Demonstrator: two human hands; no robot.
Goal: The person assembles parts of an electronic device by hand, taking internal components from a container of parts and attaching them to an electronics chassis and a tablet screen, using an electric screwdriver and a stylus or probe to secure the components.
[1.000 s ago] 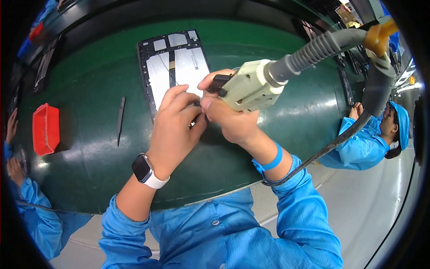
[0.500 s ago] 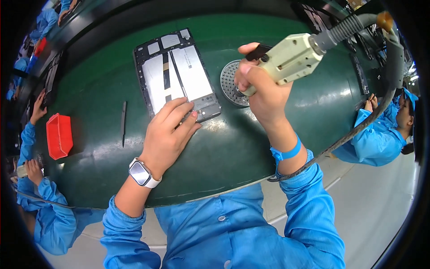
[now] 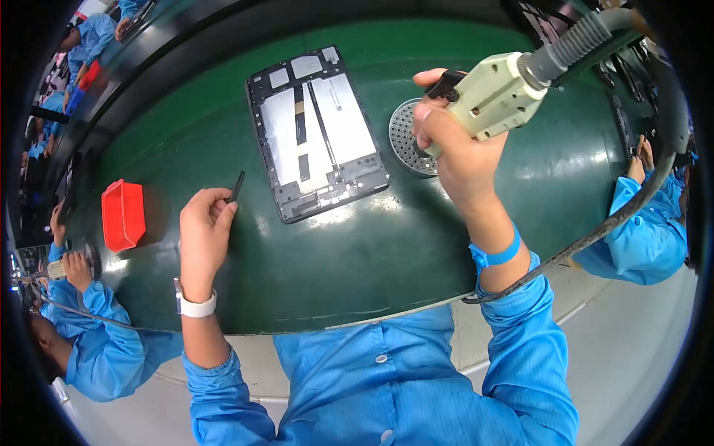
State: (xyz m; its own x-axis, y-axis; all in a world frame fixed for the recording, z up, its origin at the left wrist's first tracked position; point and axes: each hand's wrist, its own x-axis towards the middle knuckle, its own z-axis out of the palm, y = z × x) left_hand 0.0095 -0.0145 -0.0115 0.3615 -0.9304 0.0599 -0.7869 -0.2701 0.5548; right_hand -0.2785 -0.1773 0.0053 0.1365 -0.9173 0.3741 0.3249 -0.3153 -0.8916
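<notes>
My right hand (image 3: pixel 467 152) is closed around a cream electric screwdriver (image 3: pixel 500 95) with a black lever. Its lower end is over a round metal disc full of small holes (image 3: pixel 410 141); my fingers hide the tip. At the left, my left hand (image 3: pixel 205 229) pinches a pair of slim dark tweezers (image 3: pixel 237 186) just above the table. Between the hands lies an opened tablet (image 3: pixel 345 126), its inside facing up, with a silver battery, a black-and-tan strip and a dark board at its near end. Neither hand touches the tablet.
A red plastic bin (image 3: pixel 123 215) stands on the green table (image 3: pixel 312 275) at the left. The screwdriver's thick cable (image 3: pixel 595 234) loops down past my right forearm. Co-workers in blue sit at both sides. Dark parts line the far right edge.
My left hand has left the tablet's near edge, moved left and picked the tweezers up off the table. My right hand still holds the screwdriver at the disc. The whole view has shifted slightly.
</notes>
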